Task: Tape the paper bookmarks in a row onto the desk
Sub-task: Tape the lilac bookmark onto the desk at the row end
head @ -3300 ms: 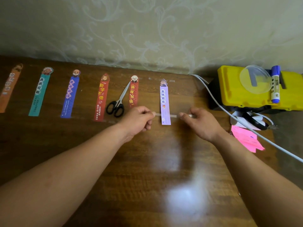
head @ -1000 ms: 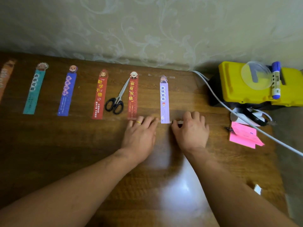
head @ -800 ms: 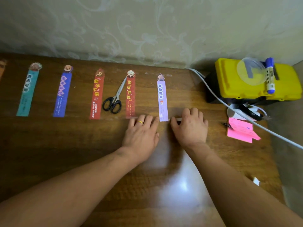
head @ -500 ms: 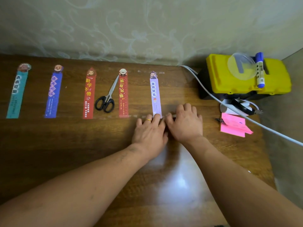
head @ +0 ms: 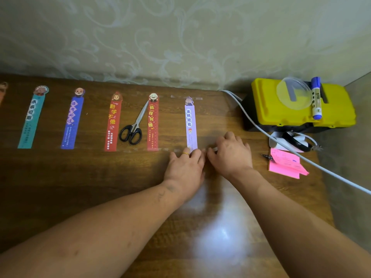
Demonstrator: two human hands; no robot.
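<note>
Both hands are flat, fingers stretched out, gripping nothing. The left hand [head: 185, 167] presses down on the bottom end of the lilac bookmark [head: 190, 125], and the right hand [head: 230, 155] presses the desk [head: 80, 187] just beside it. That bookmark sits rightmost in the row, next to a red bookmark [head: 153, 123], with scissors [head: 133, 127] lying just left of that.

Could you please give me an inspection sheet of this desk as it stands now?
Surface: wooden desk, glare near the front.
Job's things: bookmarks in a row; lilac bookmark rightmost, tape across its top.
Clutter: scissors beside a red bookmark; yellow box with a marker on it; pink notes.
Hands: left hand and right hand press flat at the lilac bookmark's lower end.
Cables: white cable crosses the desk's right side.
Surroundings: patterned wall behind.
</note>
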